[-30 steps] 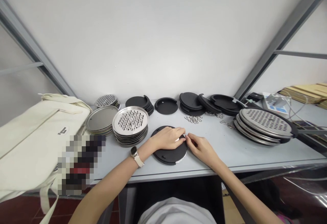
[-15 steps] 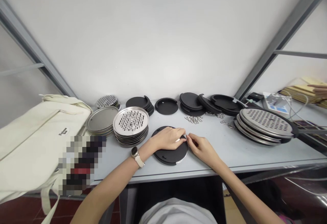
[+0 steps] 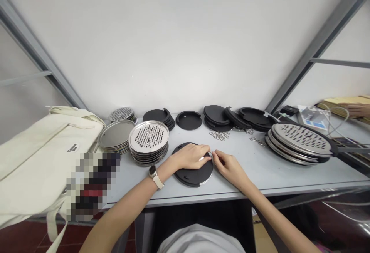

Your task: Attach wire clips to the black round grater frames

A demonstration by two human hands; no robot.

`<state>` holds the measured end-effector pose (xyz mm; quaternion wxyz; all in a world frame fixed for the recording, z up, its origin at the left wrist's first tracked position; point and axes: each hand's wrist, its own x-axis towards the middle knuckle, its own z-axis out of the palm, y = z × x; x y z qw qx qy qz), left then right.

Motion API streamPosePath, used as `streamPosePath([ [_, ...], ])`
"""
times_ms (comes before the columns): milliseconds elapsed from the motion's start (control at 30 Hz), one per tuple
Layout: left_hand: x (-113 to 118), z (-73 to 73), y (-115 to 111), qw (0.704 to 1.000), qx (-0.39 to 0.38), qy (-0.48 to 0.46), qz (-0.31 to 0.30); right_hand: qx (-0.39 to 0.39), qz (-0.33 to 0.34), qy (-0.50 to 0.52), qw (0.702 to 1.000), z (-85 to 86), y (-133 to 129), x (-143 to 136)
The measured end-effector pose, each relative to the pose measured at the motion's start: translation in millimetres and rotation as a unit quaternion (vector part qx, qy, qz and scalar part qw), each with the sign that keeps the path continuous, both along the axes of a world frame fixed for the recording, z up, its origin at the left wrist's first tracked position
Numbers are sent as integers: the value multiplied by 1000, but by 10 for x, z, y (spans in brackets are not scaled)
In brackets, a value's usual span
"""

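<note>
A round black disc (image 3: pixel 196 176) with a shiny metal edge at its lower right lies near the table's front edge. Over its upper part rests my left hand (image 3: pixel 194 156), wearing a watch, its fingers closed at the disc's right side; a small white bit shows under them. My right hand (image 3: pixel 227 163) is beside the disc's right rim, thumb and forefinger pinched on a thin metal piece, too small to make out fully, close to my left fingertips. Several metal wire hooks (image 3: pixel 219 135) lie behind my hands.
Stacked perforated metal discs (image 3: pixel 148 137) and plain metal discs (image 3: pixel 117 134) stand left, larger perforated plates (image 3: pixel 302 139) right. Black discs (image 3: pixel 189 120) line the wall. A cream bag (image 3: pixel 43 153) covers the left end. Another person's hand (image 3: pixel 357 109) is on yellow envelopes (image 3: pixel 335 104).
My hands have hardly moved; a thin metal piece now shows between my right fingertips and the disc. At far right, the other person's hand has moved lower and left over the envelopes.
</note>
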<state>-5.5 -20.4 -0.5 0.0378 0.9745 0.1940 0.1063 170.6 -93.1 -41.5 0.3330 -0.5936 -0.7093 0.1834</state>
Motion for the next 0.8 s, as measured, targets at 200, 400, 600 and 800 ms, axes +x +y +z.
streamPosePath([
  [200, 1, -30, 15, 1000, 3, -5, -2, 1, -2, 10, 1000, 4, 10, 5],
  [400, 9, -18, 15, 1000, -10, -2, 4, -11, 13, 19, 1000, 8, 6, 36],
  [600, 7, 16, -3, 1000, -25, 4, 8, -16, 30, 1, 999, 3, 10, 30],
  [800, 5, 14, -5, 1000, -28, 2, 5, 1, 39, -25, 999, 8, 7, 22],
])
